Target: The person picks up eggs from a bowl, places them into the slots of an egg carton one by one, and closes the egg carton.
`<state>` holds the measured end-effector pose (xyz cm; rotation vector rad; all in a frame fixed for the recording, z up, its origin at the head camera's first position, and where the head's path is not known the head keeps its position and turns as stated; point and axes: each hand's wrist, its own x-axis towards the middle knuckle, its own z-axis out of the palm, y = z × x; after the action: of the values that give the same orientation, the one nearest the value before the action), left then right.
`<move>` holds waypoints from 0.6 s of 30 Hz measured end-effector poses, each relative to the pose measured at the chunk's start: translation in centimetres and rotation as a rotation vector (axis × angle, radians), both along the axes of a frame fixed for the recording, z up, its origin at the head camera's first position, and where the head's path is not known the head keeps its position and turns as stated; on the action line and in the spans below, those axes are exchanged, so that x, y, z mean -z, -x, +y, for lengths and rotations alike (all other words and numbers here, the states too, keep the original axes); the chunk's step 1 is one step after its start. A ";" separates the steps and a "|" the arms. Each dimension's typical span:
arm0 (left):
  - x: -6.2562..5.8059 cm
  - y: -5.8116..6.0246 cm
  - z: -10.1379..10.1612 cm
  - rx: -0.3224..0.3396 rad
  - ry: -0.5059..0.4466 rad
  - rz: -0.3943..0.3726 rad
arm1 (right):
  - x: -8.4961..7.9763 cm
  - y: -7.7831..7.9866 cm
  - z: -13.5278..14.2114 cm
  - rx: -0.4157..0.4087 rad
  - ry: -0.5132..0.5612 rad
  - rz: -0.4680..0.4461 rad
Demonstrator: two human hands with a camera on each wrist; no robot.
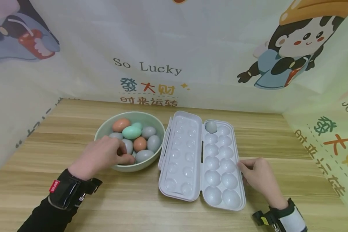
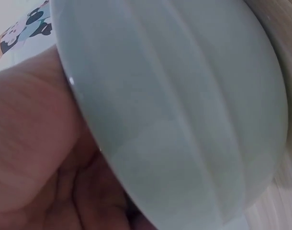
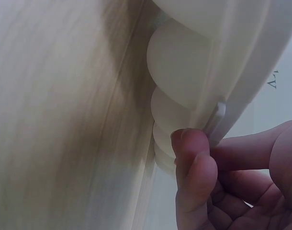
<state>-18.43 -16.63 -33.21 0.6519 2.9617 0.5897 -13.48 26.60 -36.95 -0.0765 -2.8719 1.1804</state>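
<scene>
My left hand (image 1: pixel 105 154) reaches over the near left rim of a pale green bowl (image 1: pixel 100 129), fingers curled down among the eggs. Its thumb and forefinger are right beside a grey-blue egg (image 1: pixel 128 146); I cannot tell whether they grip it. In the left wrist view the bowl's wall (image 2: pixel 184 105) hides the fingertips. With thumb and fingers, my right hand (image 1: pixel 258 175) pinches the right edge of a white plastic egg box (image 1: pixel 202 193), also seen from the side in the right wrist view. The box lies open, and one grey egg (image 1: pixel 211 126) sits in its far left hollow.
Brown eggs (image 1: pixel 121 124), a mint-green egg (image 1: pixel 131 132) and several grey ones fill the bowl. The box's lid (image 1: pixel 180 154) lies flat between bowl and egg tray. Printed cloth (image 1: pixel 220 64) hangs behind and beside the wooden table (image 1: pixel 127 199).
</scene>
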 end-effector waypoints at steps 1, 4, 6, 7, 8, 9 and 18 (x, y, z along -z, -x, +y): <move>0.0 0.0 0.0 0.007 -0.002 -0.003 | 0.0 0.0 0.0 0.001 0.004 -0.001; 0.2 0.3 -0.2 0.029 -0.024 -0.018 | 0.1 0.0 0.1 0.002 0.014 0.000; 0.3 0.5 -0.3 0.044 -0.046 -0.030 | 0.1 0.1 0.2 0.000 0.018 0.004; 0.3 0.6 -0.3 0.050 -0.059 -0.040 | 0.1 0.1 0.2 0.000 0.019 0.006; 0.3 0.7 -0.3 0.056 -0.069 -0.044 | 0.0 0.2 0.2 -0.001 0.016 0.007; 0.2 0.8 -0.3 0.065 -0.078 -0.049 | 0.0 0.2 0.2 -0.001 0.010 0.008; 0.0 0.7 -0.4 0.071 -0.078 -0.093 | 0.1 0.0 0.1 0.000 0.008 -0.005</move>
<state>-19.08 -17.07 -33.23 0.7123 2.8296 0.7123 -13.44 26.69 -37.09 -0.0798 -2.8713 1.1933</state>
